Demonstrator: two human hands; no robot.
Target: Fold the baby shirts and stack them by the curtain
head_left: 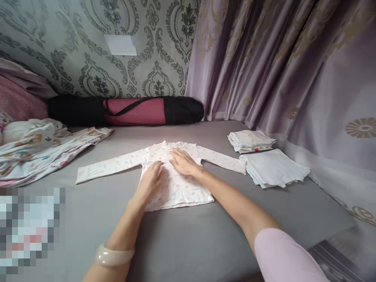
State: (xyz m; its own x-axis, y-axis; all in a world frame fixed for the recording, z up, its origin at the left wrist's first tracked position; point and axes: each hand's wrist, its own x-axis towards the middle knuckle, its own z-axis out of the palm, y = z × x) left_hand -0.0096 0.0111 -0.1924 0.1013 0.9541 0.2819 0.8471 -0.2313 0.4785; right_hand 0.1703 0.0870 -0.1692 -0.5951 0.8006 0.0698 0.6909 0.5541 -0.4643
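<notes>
A small white long-sleeved shirt (182,192) with a faint print lies spread on the grey bed sheet, its sleeves stretched out to both sides and its collar toward the wall. On the chest of the shirt rests my right hand (183,161), flat, with fingers extended. My left hand (152,177) touches the shirt's left side below the armpit; its fingers are loosely bent and nothing shows in them. A pale bangle (114,255) circles my left wrist.
Folded clothes (251,141) and a stack of white cloths (276,167) lie at the right, touching the right cuff. Rumpled printed clothing (38,152) is at the left. A black and pink long bag (135,111) lies along the wall; a purple curtain (235,58) hangs at the right.
</notes>
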